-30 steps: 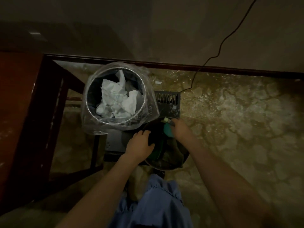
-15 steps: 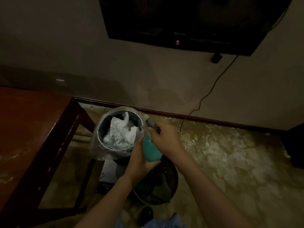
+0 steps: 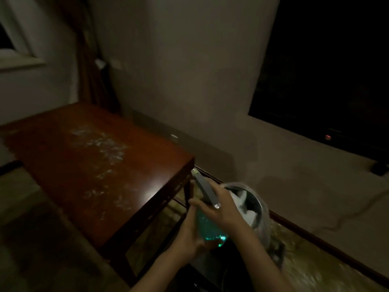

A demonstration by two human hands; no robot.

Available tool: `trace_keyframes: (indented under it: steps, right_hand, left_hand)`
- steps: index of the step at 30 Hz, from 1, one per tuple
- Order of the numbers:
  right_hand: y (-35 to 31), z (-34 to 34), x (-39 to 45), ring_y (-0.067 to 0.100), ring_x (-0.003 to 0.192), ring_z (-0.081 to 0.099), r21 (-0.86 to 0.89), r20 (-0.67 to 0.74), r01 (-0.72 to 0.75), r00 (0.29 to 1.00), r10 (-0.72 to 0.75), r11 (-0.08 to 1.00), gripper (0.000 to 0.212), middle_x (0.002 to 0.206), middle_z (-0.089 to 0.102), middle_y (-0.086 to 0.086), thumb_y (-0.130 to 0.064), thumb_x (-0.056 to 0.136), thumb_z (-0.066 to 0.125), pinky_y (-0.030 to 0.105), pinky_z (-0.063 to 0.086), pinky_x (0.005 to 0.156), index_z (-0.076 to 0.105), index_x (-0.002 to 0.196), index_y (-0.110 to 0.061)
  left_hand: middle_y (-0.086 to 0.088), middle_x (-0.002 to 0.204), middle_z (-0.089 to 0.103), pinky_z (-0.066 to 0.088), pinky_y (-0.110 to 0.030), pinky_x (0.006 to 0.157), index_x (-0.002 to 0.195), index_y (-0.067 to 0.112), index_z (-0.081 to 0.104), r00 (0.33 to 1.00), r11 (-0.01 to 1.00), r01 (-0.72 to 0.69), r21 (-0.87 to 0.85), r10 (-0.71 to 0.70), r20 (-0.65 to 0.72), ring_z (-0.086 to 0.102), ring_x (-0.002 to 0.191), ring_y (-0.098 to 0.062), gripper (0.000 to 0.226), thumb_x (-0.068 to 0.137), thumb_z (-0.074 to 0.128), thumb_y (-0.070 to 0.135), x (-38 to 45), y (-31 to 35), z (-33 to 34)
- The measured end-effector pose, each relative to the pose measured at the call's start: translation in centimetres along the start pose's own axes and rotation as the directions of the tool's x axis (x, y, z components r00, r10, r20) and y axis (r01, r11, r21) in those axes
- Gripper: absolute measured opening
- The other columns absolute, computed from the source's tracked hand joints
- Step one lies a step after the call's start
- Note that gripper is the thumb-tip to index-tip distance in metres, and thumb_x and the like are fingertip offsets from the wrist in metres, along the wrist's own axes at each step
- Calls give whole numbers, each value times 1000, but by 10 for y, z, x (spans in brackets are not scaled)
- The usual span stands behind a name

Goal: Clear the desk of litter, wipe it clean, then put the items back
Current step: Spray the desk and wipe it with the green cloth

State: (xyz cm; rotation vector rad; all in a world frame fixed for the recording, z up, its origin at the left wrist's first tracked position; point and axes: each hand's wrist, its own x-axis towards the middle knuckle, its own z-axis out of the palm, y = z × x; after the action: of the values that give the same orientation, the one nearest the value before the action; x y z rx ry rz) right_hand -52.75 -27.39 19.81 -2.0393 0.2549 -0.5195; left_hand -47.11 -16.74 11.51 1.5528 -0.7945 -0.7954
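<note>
So both hands are on the spray bottle (image 3: 210,225) right now: left hand (image 3: 192,232) cupped round the teal belly from below, right hand (image 3: 226,207) wrapped over the neck by the grey trigger head (image 3: 205,190), nozzle aimed at the surface (image 3: 63,157). The bottle hangs just off the surface's near corner, in front of the lined bin (image 3: 255,204) full of tissues. My guess is spraying comes next. I'd bring the nozzle over the whitish smears (image 3: 103,144) mid-top before squeezing, use short bursts, and keep the left hand under the base so the thing doesn't wobble.
</note>
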Motion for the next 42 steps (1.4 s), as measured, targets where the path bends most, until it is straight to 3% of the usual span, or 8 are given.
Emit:
trace_keyframes:
  steps: [3,7,9,11,16,24,28,42]
  right_hand:
    - [-22,70,29,-2,81,59,32,-27,39,999,-38,999,18,89,59,-11,-26,87,64,8,41,68,55,102,-30]
    - [-47,164,49,-4,67,55,181,-211,-28,975,67,983,34,78,55,-5,1,89,58,10,42,59,53,93,-32]
    - [-59,202,60,3,55,48,226,-215,-32,973,82,973,27,68,49,0,7,88,55,15,38,49,55,87,-21]
    - [-70,234,73,4,50,42,225,-233,-9,971,63,974,27,63,42,0,11,87,52,14,33,46,52,79,-15]
    - [-79,304,95,5,51,38,237,-180,-72,977,117,969,16,61,45,-1,7,87,53,17,32,46,54,78,-7]
    - [-70,396,159,15,69,54,169,6,-212,977,214,963,21,78,58,-1,0,88,55,35,50,61,55,86,-21]
    - [-61,439,226,15,64,52,185,36,-212,977,209,960,12,76,56,3,2,87,56,24,44,55,57,89,-10]
    - [-75,565,451,12,60,45,213,159,-209,971,178,954,35,77,51,2,4,89,54,17,41,50,49,87,-31]
  left_hand:
    - [20,136,47,47,-21,94,139,31,25,1000,999,21,29,-21,0,50,122,2,91,71,80,5,-27,10,-74]
    - [10,130,52,49,-23,95,135,32,38,984,939,172,296,-175,-16,55,113,5,77,72,80,17,-57,4,-189]
    - [7,139,47,42,-28,103,139,32,39,959,683,260,683,-266,-98,49,123,-6,72,76,74,38,-73,-12,-247]
    - [5,140,46,41,-31,102,140,27,40,937,429,304,851,-295,-187,46,127,-15,63,84,65,42,-91,-25,-296]
    - [1,136,47,44,-33,99,140,24,38,916,283,376,882,-260,-307,48,124,-17,54,91,55,38,-114,-43,-372]
    - [6,134,49,45,-29,97,140,28,39,907,405,422,811,-188,-378,50,121,-12,51,92,55,36,-94,-56,-453]
    - [7,134,48,44,-25,95,139,29,39,904,420,427,801,-190,-382,49,120,-9,46,95,51,34,-71,-57,-516]
    - [7,127,53,46,-21,90,135,27,44,828,393,557,732,-198,-525,53,112,-7,40,96,49,32,35,-57,-760]
